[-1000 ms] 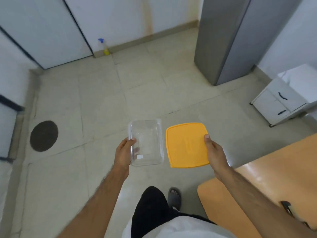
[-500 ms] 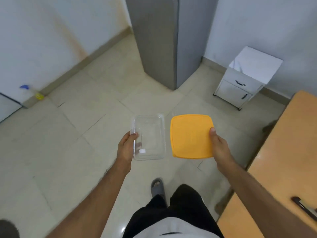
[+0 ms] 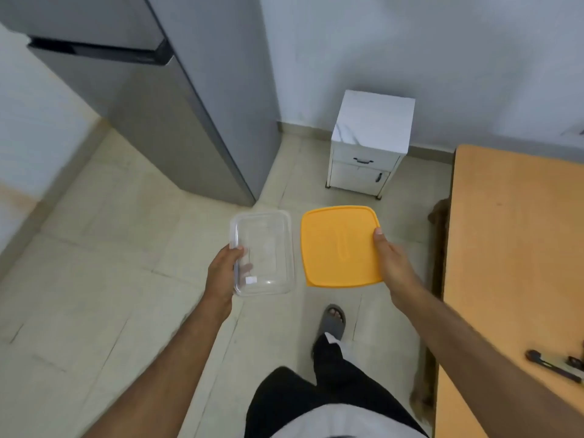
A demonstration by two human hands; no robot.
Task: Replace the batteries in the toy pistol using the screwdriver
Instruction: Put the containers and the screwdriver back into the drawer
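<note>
My left hand [image 3: 222, 273] grips the near left edge of a clear, empty plastic container [image 3: 265, 251], held level over the floor. My right hand [image 3: 395, 263] holds an orange lid [image 3: 339, 245] by its right edge, beside the container and not touching it. A dark tool, possibly the screwdriver [image 3: 551, 365], lies on the orange table [image 3: 505, 248] at the far right, partly cut off by the frame. No toy pistol or batteries can be seen.
A grey fridge [image 3: 177, 115] stands ahead on the left. A small white cabinet with two drawers [image 3: 369, 143] is against the far wall. My legs and a sandalled foot [image 3: 331, 320] are on the tiled floor below.
The view has swung to the right: the fridge and cabinet shifted left and the table now fills more of the right side. Both hands keep the same hold on container and lid.
</note>
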